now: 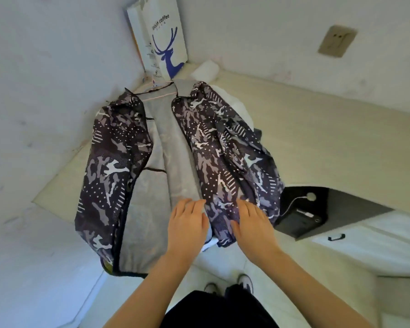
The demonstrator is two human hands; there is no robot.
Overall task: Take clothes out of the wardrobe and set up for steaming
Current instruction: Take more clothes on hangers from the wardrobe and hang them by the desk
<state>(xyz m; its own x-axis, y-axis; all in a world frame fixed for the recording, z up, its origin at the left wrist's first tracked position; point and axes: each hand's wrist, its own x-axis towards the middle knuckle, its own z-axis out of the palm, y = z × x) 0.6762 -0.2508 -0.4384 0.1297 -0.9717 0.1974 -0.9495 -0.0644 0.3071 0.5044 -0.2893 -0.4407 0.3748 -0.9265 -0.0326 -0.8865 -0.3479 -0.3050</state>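
Observation:
A dark camouflage-print jacket (109, 171) with a grey fleece lining (173, 147) lies opened out on a pale counter (317, 138), collar towards the far corner. A pink hanger (156, 94) shows at its collar. My left hand (187, 223) rests flat on the lining beside the right front panel's lower hem. My right hand (253, 223) lies with straight fingers on that right panel (223, 162), near its bottom edge. Neither hand curls round the fabric.
A white paper bag with a blue deer print (163, 43) stands in the far corner. A wall socket (336, 41) is at upper right. A dark recess with a black device and white cable (301, 218) sits right of the jacket, above a drawer with a black handle (336, 237).

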